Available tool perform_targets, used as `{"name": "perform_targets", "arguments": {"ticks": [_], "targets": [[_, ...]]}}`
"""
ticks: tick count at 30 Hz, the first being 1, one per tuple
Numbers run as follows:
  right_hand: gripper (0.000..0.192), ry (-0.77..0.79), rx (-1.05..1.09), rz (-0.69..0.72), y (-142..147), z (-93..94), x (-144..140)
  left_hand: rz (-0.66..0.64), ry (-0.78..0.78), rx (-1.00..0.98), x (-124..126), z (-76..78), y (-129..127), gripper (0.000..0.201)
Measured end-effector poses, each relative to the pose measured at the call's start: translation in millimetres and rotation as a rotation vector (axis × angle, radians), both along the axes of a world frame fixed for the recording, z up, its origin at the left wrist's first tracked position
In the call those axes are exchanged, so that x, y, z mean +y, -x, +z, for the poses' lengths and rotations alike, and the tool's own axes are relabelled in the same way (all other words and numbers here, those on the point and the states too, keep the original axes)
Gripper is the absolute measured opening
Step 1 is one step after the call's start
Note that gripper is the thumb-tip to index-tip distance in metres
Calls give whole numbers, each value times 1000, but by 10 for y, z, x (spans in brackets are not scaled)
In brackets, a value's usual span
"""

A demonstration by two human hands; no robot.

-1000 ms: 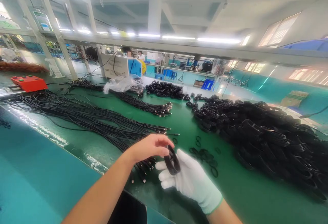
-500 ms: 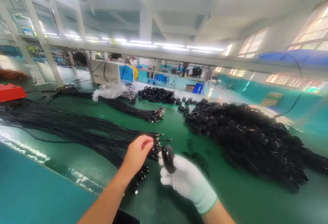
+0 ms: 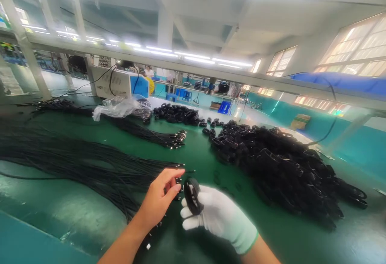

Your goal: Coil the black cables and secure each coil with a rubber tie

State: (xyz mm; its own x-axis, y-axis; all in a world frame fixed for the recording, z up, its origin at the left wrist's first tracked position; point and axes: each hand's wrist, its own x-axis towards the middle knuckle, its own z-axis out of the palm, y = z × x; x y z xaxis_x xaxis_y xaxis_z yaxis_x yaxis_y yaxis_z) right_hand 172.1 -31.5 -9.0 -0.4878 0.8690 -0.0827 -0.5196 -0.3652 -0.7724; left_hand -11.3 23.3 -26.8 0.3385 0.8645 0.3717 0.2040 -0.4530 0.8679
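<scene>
A small coil of black cable [image 3: 192, 196] is in my right hand [image 3: 215, 211], which wears a white glove with a green hem. The glove's fingers and thumb close around the coil, and its ring faces left. Just left of it is my bare left hand [image 3: 161, 193]; thumb and index finger are apart and the other fingers curl inward. Nothing shows between them. Under and behind the left hand, long black cables [image 3: 105, 171] lie in a bundle with metal plug ends near my fingers. Some of these ends are hidden by the hand.
A large heap of black cable coils [image 3: 280, 171] covers the right of the green table [image 3: 199, 151]. Behind lie a smaller coil pile [image 3: 176, 113], a second cable bundle [image 3: 150, 133] and a clear plastic bag [image 3: 116, 108]. A white-and-blue machine [image 3: 120, 83] stands by the shelf frame.
My left hand's index finger has straightened toward the coil, and its thumb has moved apart from it. My right hand still holds the coil, now turned slightly. The view has shifted right.
</scene>
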Motion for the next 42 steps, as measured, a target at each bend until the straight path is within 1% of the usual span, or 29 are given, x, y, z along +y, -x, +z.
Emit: {"name": "perform_targets", "arguments": {"ticks": [2, 3, 5, 7, 9, 12, 15, 16, 18, 19, 20, 22, 24, 26, 28, 30, 32, 33, 34, 36, 38, 42], "targets": [[35, 17, -37, 40, 80, -59, -19, -74, 13, 30, -29, 41, -25, 33], [34, 23, -46, 41, 114, -95, -31, -89, 23, 55, -38, 45, -36, 33], [33, 22, -61, 31, 157, -161, -50, -80, 42, 101, -50, 27, -56, 33], [33, 14, -73, 28, 170, -203, -60, -43, 46, 120, -62, -5, -71, 31], [35, 12, -84, 25, 176, -222, -60, -37, 42, 105, -75, -24, -79, 31], [38, 35, -82, 35, 212, -243, -46, -96, 34, 46, -94, -17, -82, 34], [33, 63, -114, 15, 268, -303, -28, -137, 37, 15, -107, -8, -87, 35], [34, 74, -126, 2, 279, -327, -24, -137, 43, 19, -110, -11, -91, 34], [45, 106, -110, 2, 276, -359, -24, -125, 64, 32, -111, -26, -101, 33], [49, 116, -83, 22, 261, -360, -29, -113, 75, 36, -109, -36, -107, 32], [49, 114, -53, 50, 241, -350, -37, -102, 87, 38, -105, -46, -112, 31], [43, 85, -11, 108, 200, -307, -60, -87, 104, 41, -93, -64, -119, 30], [41, 41, -11, 133, 180, -265, -82, -83, 112, 47, -82, -76, -124, 28], [37, 19, -41, 103, 195, -260, -93, -79, 108, 55, -74, -85, -126, 28], [32, 22, -88, 29, 231, -295, -85, -71, 104, 58, -71, -93, -125, 28], [42, 55, -113, -27, 259, -338, -67, -66, 106, 50, -72, -101, -122, 27], [54, 101, -83, -7, 258, -354, -52, -59, 112, 39, -74, -106, -121, 27], [57, 110, -58, 24, 246, -348, -49, -56, 115, 39, -75, -105, -120, 27], [56, 101, -37, 55, 228, -333, -49, -55, 119, 44, -75, -103, -121, 27], [45, 52, -27, 99, 189, -293, -59, -58, 129, 60, -75, -92, -122, 28], [37, 17, -43, 105, 164, -265, -70, -63, 126, 75, -73, -80, -125, 29], [38, 43, -21, 68, 175, -301, -65, -75, 95, 87, -76, -79, -131, 31]]}}
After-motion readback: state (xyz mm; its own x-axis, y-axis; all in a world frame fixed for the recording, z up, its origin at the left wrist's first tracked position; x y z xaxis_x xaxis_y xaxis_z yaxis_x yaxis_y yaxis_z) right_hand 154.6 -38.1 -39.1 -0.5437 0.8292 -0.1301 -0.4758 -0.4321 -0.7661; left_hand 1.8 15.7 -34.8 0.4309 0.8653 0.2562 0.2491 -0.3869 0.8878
